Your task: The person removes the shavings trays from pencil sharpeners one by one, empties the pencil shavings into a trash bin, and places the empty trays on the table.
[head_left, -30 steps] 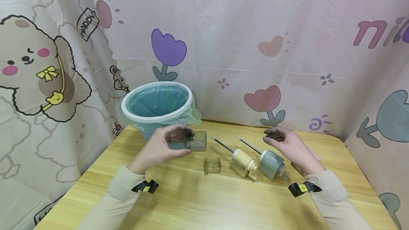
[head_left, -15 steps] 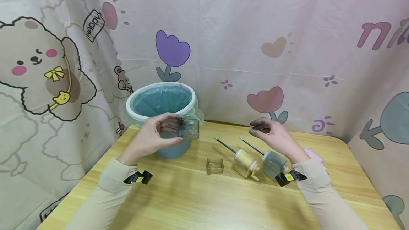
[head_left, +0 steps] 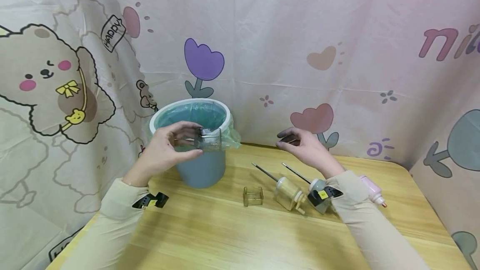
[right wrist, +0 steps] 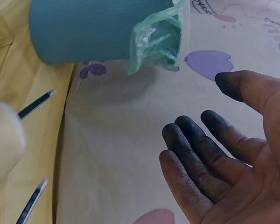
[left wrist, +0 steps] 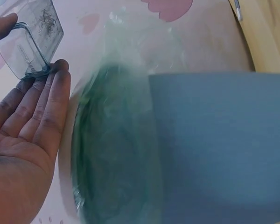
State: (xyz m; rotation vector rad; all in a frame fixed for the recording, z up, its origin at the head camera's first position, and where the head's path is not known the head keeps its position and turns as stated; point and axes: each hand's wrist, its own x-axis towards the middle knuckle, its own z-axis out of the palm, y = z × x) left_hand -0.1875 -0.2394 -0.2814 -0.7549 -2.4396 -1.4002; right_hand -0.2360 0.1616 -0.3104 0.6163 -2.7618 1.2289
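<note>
Two cream sleeves, the left (head_left: 112, 220) and the right (head_left: 369, 209), reach forward over a pale wood-grain worktop (head_left: 225, 238), each cuff wearing a small black wrist device (head_left: 151, 200) with a yellow label. Past the cuffs, near the middle of the worktop, sits a small transparent amber plastic box (head_left: 253, 197). Just to its right lies a yellow, block-shaped crank device (head_left: 287, 195) with a white collar and a thin dark rod pointing towards the back edge. Beside that lies a similar grey crank device (head_left: 318, 185) with its own rod, partly hidden by the right cuff. Towards the right edge, a pink object (head_left: 371, 187) with a red tip shows from behind the right sleeve.

Raised above the worktop, the left hand (head_left: 161, 149) pinches a clear, smoke-grey plastic box (head_left: 210, 140) between thumb and fingertips; dark specks cling to its wall. The right hand (head_left: 301, 147) holds nothing, its fingers loosely bent (the tips are smudged black).

Behind the left hand, near the back-left corner of the worktop, stands a round blue-grey bin (head_left: 200, 174) with a white rim and a translucent green liner (head_left: 229, 136). From the head camera the smoke-grey box overlaps the bin's near side; whether it is above the opening, I cannot tell. Beyond the back edge hangs a pale pink curtain (head_left: 270, 45) printed with tulips and a bear.
</note>
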